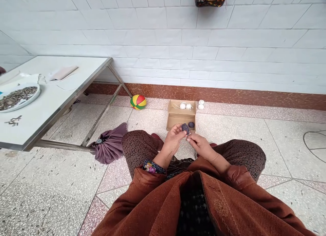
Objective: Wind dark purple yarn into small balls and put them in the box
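Between my knees, a small dark grey-purple crocheted-looking yarn piece [185, 128] is pinched in the fingers of my left hand [174, 137]. My right hand [201, 144] is closed right beside it, fingertips at its lower right edge. Whatever lies in those right fingertips is too small to tell. Just beyond my hands, an open cardboard box [178, 120] sits on the floor. Inside it is a round dark yarn piece [191, 124]. Two white yarn balls [185, 106] rest on the opened lid, and more white balls [201, 104] lie to its right.
A metal-framed table [84, 73] stands at the left, with a plate of seed shells [38, 93] and a folded cloth [63, 73]. A purple cloth bag [112, 144] leans by its lower bar. A colourful ball [138, 102] lies near the wall. At the right is a thin wire frame [313, 148].
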Action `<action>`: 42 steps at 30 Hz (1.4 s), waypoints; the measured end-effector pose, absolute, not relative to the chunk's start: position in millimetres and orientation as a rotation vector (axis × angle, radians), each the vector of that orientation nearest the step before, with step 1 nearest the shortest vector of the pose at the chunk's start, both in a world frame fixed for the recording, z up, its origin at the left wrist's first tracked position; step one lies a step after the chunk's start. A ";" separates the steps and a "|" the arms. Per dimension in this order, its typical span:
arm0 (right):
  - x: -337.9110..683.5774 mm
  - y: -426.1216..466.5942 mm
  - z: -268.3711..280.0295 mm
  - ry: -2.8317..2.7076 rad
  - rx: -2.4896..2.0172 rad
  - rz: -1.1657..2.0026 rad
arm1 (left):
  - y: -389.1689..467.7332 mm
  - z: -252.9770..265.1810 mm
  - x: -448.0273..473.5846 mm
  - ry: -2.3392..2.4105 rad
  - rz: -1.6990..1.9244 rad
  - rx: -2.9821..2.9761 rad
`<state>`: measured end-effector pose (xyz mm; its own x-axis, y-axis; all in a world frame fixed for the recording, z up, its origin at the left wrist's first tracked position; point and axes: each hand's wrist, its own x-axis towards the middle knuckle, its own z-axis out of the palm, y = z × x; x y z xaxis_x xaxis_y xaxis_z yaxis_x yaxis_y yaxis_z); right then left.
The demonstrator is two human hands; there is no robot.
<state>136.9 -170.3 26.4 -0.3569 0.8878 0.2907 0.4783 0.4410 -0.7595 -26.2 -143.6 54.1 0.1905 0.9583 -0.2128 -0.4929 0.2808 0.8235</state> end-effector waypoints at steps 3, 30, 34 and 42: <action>137.5 -173.2 45.5 -2.152 -1.034 0.714 | -139.5 47.3 -28.4 0.956 1.184 0.742; 162.7 -96.4 49.6 -1.966 -1.178 0.534 | -109.0 29.0 -18.3 0.806 0.913 0.937; 162.1 -85.6 20.4 -1.908 -1.221 0.595 | -106.3 37.2 -18.2 0.747 0.967 0.853; 140.6 -141.6 -7.6 -2.102 -1.190 0.548 | -97.5 28.1 -16.8 0.968 1.194 0.741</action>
<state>140.6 -141.6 -7.6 -0.3742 0.8653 0.3335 0.5922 0.4997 -0.6322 -16.8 -97.5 28.1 0.0792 0.9729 -0.2174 -0.4135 0.2305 0.8809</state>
